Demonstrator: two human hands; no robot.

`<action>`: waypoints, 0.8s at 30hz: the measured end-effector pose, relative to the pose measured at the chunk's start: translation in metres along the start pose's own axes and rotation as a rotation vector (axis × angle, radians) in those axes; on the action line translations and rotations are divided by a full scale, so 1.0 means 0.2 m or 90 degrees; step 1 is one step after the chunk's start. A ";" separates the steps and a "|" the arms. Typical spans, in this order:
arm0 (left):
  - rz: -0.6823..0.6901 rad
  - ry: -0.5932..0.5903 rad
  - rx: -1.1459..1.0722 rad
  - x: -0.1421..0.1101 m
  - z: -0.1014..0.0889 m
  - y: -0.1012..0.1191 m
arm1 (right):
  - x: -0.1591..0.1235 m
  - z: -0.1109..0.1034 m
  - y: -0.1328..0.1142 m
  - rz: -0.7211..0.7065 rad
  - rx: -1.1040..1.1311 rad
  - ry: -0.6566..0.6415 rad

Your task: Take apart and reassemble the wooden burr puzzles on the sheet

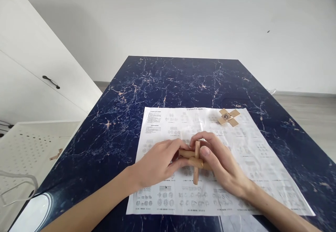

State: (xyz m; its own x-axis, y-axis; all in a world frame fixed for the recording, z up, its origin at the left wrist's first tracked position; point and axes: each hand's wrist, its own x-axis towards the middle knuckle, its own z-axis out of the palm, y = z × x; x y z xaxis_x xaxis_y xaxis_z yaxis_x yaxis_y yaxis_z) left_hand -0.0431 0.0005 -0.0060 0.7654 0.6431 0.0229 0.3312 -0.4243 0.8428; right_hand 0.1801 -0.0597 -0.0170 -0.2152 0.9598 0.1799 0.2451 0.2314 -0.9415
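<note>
A wooden burr puzzle (196, 162) of several crossed sticks is held between my two hands above a printed instruction sheet (275, 193). My left hand (160, 160) pinches the sticks that point left, thumb below and fingers above. My right hand (222, 158) closes around the right side, its thumb near the upright stick and its fingers curled behind. One stick stands nearly upright through the middle, its lower end sticking out beneath the others. Parts of the puzzle are hidden by my fingers.
A flat cross-shaped wooden piece (229, 117) with a dark mark lies on the sheet's upper right. The dark blue marbled table (168, 81) reaches toward a white wall. At left stand a white cabinet (39, 67) and a perforated white surface (34, 144) bearing a small wooden piece (56, 154).
</note>
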 end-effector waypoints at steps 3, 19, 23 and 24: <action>-0.058 0.008 -0.097 0.01 -0.01 0.00 | 0.02 -0.01 0.02 0.031 0.011 0.019; -0.160 0.169 -0.390 0.05 -0.07 0.03 | 0.04 -0.08 0.00 0.083 -0.141 -0.067; -0.116 0.206 -0.256 0.03 -0.07 0.03 | 0.05 -0.09 -0.02 0.101 -0.061 -0.111; -0.081 0.213 -0.209 0.02 -0.07 0.03 | 0.05 -0.09 -0.03 0.110 -0.030 -0.118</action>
State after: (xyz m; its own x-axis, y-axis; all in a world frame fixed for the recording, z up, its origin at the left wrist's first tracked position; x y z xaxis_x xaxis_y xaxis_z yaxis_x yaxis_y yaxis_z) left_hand -0.0444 0.0093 0.0067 0.4928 0.8694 0.0349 0.1776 -0.1397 0.9741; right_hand 0.1937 -0.0492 -0.0052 -0.3344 0.9415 -0.0420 0.3356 0.0773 -0.9388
